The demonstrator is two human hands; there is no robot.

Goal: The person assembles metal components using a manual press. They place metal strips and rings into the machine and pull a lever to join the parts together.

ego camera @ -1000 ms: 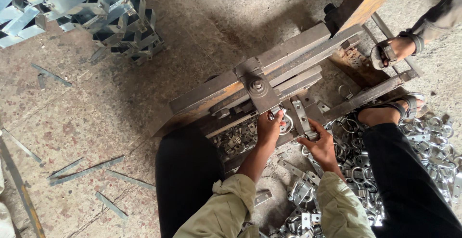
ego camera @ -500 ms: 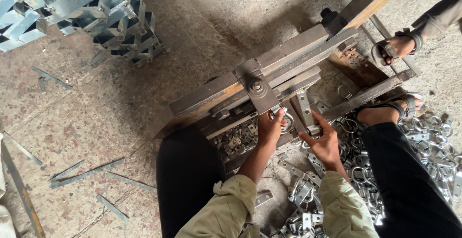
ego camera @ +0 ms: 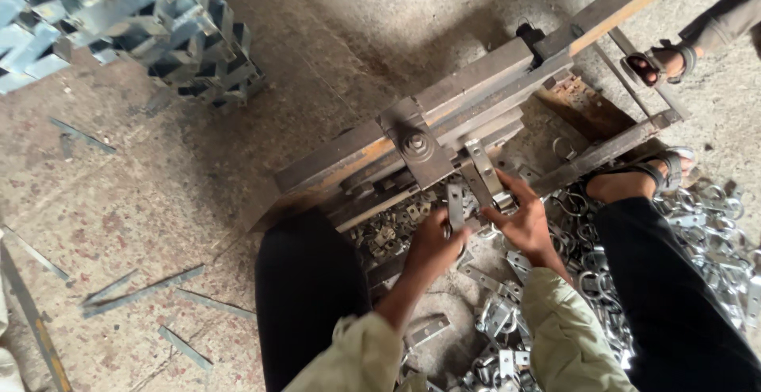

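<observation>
My left hand [ego camera: 432, 245] grips a flat grey metal strip [ego camera: 455, 206] and my right hand [ego camera: 527, 221] pinches a small metal clamp piece [ego camera: 504, 200] beneath the rusty steel lever press [ego camera: 444, 134]; fingers could get crushed.

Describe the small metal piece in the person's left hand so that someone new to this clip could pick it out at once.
Start at the long rusty steel press frame lying slantwise across the concrete floor, and find the round bolt head on its front plate. Just below and to the right, the left hand pinches a flat grey metal strip upright. Unlike the shiny ring clips heaped on the right, it is straight and stands on end.
</observation>
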